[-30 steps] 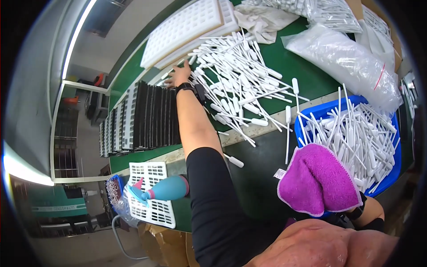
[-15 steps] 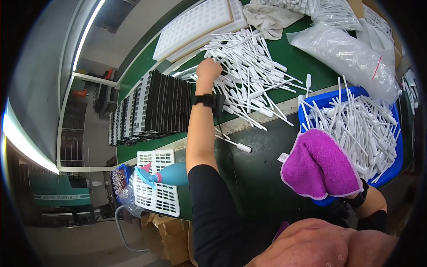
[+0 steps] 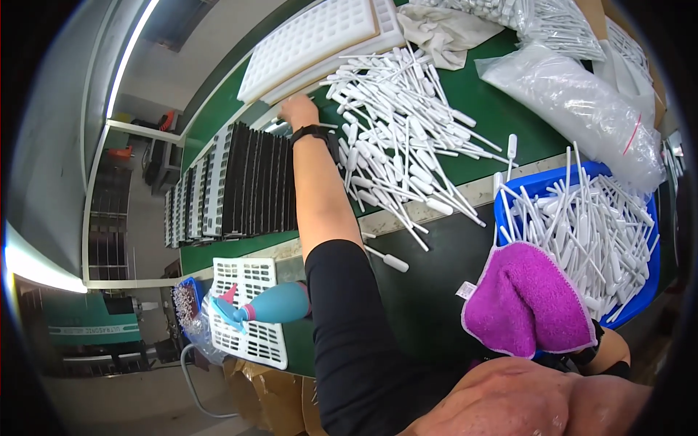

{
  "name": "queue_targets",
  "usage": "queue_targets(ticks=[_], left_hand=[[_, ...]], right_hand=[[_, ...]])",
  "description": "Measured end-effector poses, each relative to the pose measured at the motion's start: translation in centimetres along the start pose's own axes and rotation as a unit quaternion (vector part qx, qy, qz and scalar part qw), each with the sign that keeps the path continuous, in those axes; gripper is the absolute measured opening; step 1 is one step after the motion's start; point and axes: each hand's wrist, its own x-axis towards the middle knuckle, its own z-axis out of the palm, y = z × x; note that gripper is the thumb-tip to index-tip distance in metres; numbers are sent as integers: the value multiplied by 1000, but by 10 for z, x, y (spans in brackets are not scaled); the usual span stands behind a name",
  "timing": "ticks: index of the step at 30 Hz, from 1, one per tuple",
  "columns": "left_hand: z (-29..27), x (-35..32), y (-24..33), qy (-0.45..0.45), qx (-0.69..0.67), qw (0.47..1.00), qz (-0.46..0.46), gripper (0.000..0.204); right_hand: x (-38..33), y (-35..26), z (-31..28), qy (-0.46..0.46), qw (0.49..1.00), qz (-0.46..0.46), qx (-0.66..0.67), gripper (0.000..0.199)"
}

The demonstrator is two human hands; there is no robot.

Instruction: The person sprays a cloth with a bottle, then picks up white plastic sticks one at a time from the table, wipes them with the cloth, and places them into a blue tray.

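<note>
My left hand (image 3: 299,110) reaches across the bench to the far end of a row of black slotted trays (image 3: 258,182), beside the white pipettes. Its fingers are curled and partly out of sight; what they hold, if anything, I cannot make out. A large pile of white plastic droppers (image 3: 407,138) lies right of my left forearm. At the right, a purple cloth (image 3: 529,301) covers my right hand; only the wrist with a dark band (image 3: 585,354) shows, and its fingers are hidden. The cloth lies against a blue basket (image 3: 649,291) full of droppers.
White foam trays (image 3: 313,47) and a pale rag (image 3: 451,33) lie at the back. A clear plastic bag (image 3: 574,94) is behind the basket. A blue spray bottle (image 3: 280,302) rests on a white slotted mat (image 3: 262,345) at the left. One dropper (image 3: 395,262) lies apart.
My left hand has moved left, from the edge of the dropper pile to the far end of the black trays. The cloth remains over my right hand. The whole view has shifted slightly.
</note>
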Motion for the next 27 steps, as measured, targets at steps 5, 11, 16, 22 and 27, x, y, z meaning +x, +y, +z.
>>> queue_targets(ticks=[5, 11, 16, 22, 27], left_hand=[[17, 3, -9, 11, 11, 996, -91, 35], [0, -26, 26, -27, -180, 959, -217, 53], [-8, -47, 25, -46, -209, 955, -207, 65], [-12, -54, 22, -55, -316, 946, -46, 38], [-6, -87, 45, 22, -330, 942, 56, 27]], right_hand=[[1, -17, 14, -30, 999, 11, 19, 48], [-2, -21, 9, -25, 999, 4, 38, 49], [-1, -22, 15, -30, 998, 9, 62, 49], [0, -24, 18, -33, 996, 16, 85, 49], [-1, -22, 11, -34, 993, 17, 112, 50]])
